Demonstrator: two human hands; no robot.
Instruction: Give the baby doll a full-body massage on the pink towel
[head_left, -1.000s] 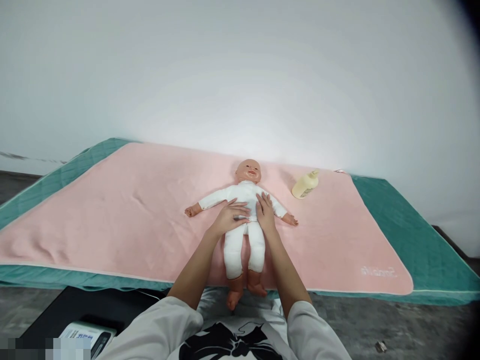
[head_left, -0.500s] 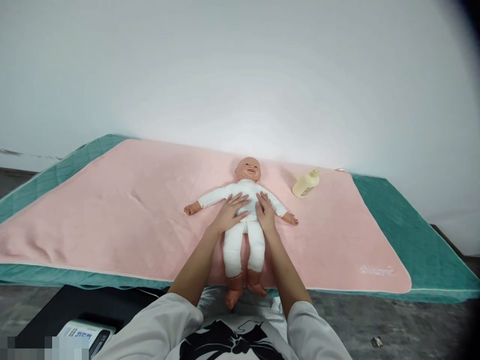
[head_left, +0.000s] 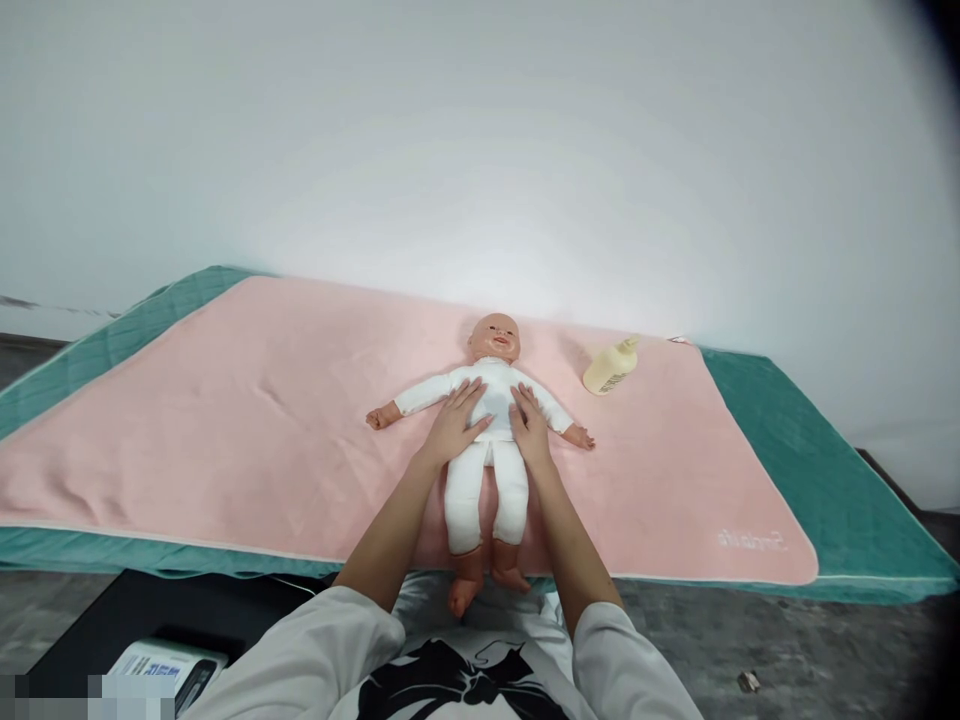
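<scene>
A baby doll (head_left: 495, 400) with a white cloth body lies on its back, its head away from me and its feet over the near edge. My left hand (head_left: 456, 425) rests flat on the left side of its belly, fingers stretched out and thumb apart. On the right side of the torso lies my right hand (head_left: 529, 425), also with its fingers extended. Neither hand grasps anything. Right of the doll stands a pale yellow pump bottle (head_left: 610, 368), apart from both hands.
Under the doll a pink blanket (head_left: 225, 430) covers most of a green padded mat (head_left: 810, 440). A white wall (head_left: 480, 150) rises behind. Below the near edge, at left, a white package (head_left: 165, 665) lies on a black surface (head_left: 90, 630). A small object (head_left: 748, 682) is on the grey floor.
My left hand has turned slightly, its fingers now pointing more toward the doll's head and less across its belly. The right hand stays nearly in place.
</scene>
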